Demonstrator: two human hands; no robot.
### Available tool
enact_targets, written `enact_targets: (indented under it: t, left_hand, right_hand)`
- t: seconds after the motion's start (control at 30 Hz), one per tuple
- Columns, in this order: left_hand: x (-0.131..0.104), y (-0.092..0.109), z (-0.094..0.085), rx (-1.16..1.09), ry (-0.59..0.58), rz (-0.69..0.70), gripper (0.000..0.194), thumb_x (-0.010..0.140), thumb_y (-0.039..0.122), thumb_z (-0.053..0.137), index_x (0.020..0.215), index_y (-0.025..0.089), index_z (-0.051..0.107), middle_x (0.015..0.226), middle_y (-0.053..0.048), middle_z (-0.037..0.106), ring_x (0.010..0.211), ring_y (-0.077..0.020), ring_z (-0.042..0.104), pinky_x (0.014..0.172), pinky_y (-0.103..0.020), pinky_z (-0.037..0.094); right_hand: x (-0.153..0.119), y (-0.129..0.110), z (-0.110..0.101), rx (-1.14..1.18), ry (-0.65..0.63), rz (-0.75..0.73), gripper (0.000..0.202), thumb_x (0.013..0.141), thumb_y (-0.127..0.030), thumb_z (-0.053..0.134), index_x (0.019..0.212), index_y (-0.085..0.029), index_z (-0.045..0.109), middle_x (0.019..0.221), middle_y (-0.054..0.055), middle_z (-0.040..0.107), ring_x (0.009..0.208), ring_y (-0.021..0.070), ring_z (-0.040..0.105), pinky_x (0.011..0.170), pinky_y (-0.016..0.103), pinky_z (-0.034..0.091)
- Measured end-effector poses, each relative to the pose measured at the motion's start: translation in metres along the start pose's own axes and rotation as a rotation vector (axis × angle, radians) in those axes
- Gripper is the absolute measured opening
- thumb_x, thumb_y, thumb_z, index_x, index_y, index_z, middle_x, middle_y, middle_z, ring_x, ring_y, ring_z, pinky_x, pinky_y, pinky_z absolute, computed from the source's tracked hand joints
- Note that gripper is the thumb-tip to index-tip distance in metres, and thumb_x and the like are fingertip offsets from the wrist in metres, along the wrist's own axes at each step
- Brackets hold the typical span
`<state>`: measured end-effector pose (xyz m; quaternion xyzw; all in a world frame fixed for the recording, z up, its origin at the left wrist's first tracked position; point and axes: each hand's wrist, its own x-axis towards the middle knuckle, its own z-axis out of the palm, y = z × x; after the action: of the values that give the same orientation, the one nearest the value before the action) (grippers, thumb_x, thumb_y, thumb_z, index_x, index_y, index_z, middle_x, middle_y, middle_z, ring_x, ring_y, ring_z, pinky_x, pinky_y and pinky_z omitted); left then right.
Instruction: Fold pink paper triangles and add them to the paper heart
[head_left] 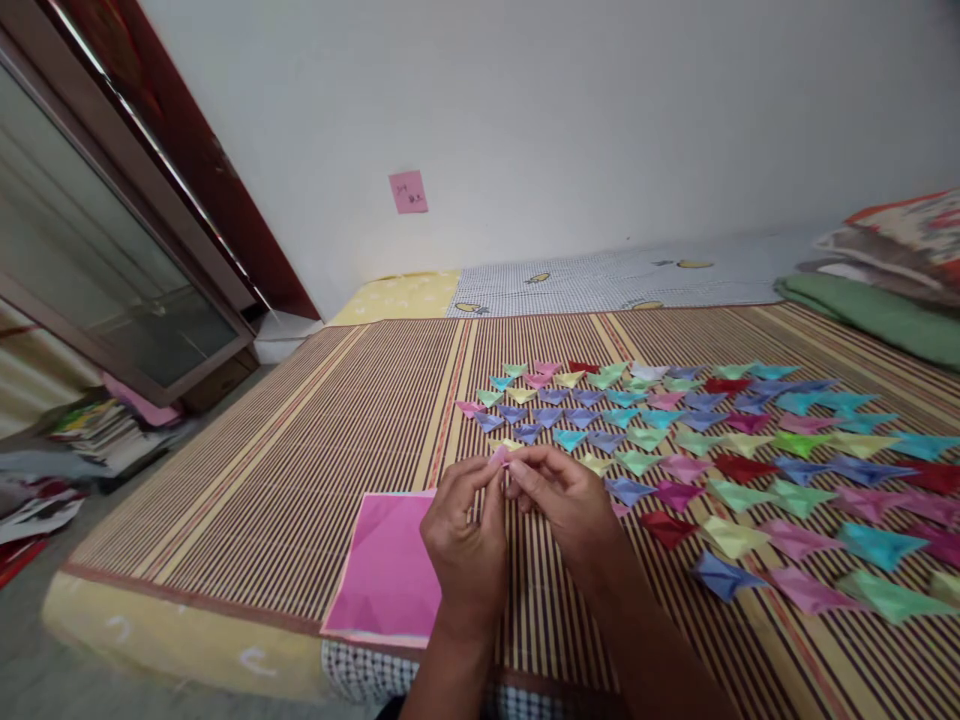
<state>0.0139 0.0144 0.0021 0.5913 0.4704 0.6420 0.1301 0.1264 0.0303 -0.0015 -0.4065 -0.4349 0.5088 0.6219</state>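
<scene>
Over the mat [375, 400], pinching a small pink paper [499, 457] between left hand [465, 520] and right hand [568, 497]. Gripping from one side with thumb and fingers of the left hand drawn together, and from the other with thumb and forefinger of the right, remaining fingers curled. Mostly hidden by fingertips, so impossible to read fold by fold. Held up off the mat, with hands nearly meeting, probably for fine, steady control over something so slight.

Just left of the left hand, having square sheets [386, 565] piled near the mat's front edge, pink on top, with slivers of other colours along the border. Placed there, seemingly, for a short reach without crossing the finished rows. Partly covered in view by the left hand and wrist; no telling whether touched.

To the right and beyond, having folded papers [684, 467] set out in rough rows, in blue, green, red, yellow and pink. Spread in one layer rather than heaped, perhaps to save points from crushing and make counting easier.

Farther back, on the wall [562, 120], showing a pink note [408, 192], stuck slightly askew, perhaps for reading at a glance.

At far right, bearing a green cloth [870, 315] beside the mat's edge, likely set there to leave working room.
</scene>
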Motion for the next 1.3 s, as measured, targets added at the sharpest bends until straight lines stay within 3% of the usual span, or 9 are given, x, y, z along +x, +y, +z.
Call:
enact_targets:
  t: [0.17, 0.4, 0.53, 0.73, 0.83, 1.3]
  left_hand:
    - [-0.002, 0.001, 0.001, 0.033, 0.01, 0.058, 0.017, 0.088, 0.013, 0.072, 0.095, 0.025, 0.082, 0.092, -0.004, 0.079, 0.09, -0.0202, 0.074, 0.086, -0.034, 0.058]
    - [-0.004, 0.0, 0.002, -0.145, 0.022, -0.158, 0.008, 0.087, 0.02, 0.075, 0.091, 0.024, 0.081, 0.094, -0.004, 0.077, 0.092, -0.0212, 0.073, 0.084, -0.035, 0.059]
    - [-0.002, -0.002, 0.002, -0.183, 0.051, -0.204, 0.005, 0.084, 0.021, 0.078, 0.086, 0.024, 0.081, 0.092, -0.005, 0.077, 0.092, -0.0211, 0.072, 0.085, -0.035, 0.058]
    - [0.002, -0.002, 0.001, -0.297, -0.03, -0.319, 0.004, 0.082, 0.023, 0.08, 0.082, 0.019, 0.081, 0.088, -0.006, 0.077, 0.089, -0.0209, 0.072, 0.083, -0.033, 0.058]
    - [0.003, -0.005, -0.001, -0.384, -0.067, -0.39, 0.005, 0.082, 0.023, 0.08, 0.081, 0.018, 0.08, 0.087, -0.006, 0.076, 0.088, -0.0199, 0.071, 0.082, -0.031, 0.058]
    - [0.002, 0.002, 0.002, -0.424, -0.001, -0.436, 0.011, 0.077, 0.025, 0.084, 0.08, 0.018, 0.076, 0.083, -0.003, 0.075, 0.079, -0.0166, 0.071, 0.075, -0.027, 0.059]
  right_hand:
    - [-0.001, -0.002, -0.002, 0.018, -0.054, 0.022, 0.019, 0.082, -0.038, 0.078, 0.086, -0.02, 0.073, 0.076, 0.001, 0.072, 0.072, 0.0154, 0.068, 0.068, 0.028, 0.057]
    - [-0.005, -0.006, 0.005, 0.022, -0.027, -0.086, 0.017, 0.084, -0.037, 0.075, 0.08, -0.021, 0.071, 0.077, 0.002, 0.074, 0.074, 0.0177, 0.07, 0.075, 0.033, 0.06]
    - [-0.004, -0.001, 0.007, 0.03, -0.02, -0.148, 0.017, 0.084, -0.035, 0.075, 0.078, -0.021, 0.069, 0.085, 0.003, 0.075, 0.084, 0.0196, 0.072, 0.08, 0.034, 0.06]
    - [-0.002, 0.001, 0.008, 0.017, 0.007, -0.152, 0.017, 0.083, -0.035, 0.076, 0.077, -0.021, 0.068, 0.067, -0.001, 0.068, 0.066, 0.0154, 0.065, 0.065, 0.029, 0.057]
    - [-0.002, 0.001, 0.009, 0.048, 0.025, -0.144, 0.018, 0.082, -0.035, 0.077, 0.075, -0.02, 0.069, 0.069, 0.0, 0.069, 0.066, 0.0154, 0.066, 0.065, 0.029, 0.057]
    - [-0.005, 0.004, 0.014, 0.076, 0.098, -0.206, 0.015, 0.085, -0.029, 0.077, 0.079, -0.021, 0.065, 0.074, 0.0, 0.07, 0.068, 0.0151, 0.068, 0.066, 0.029, 0.058]
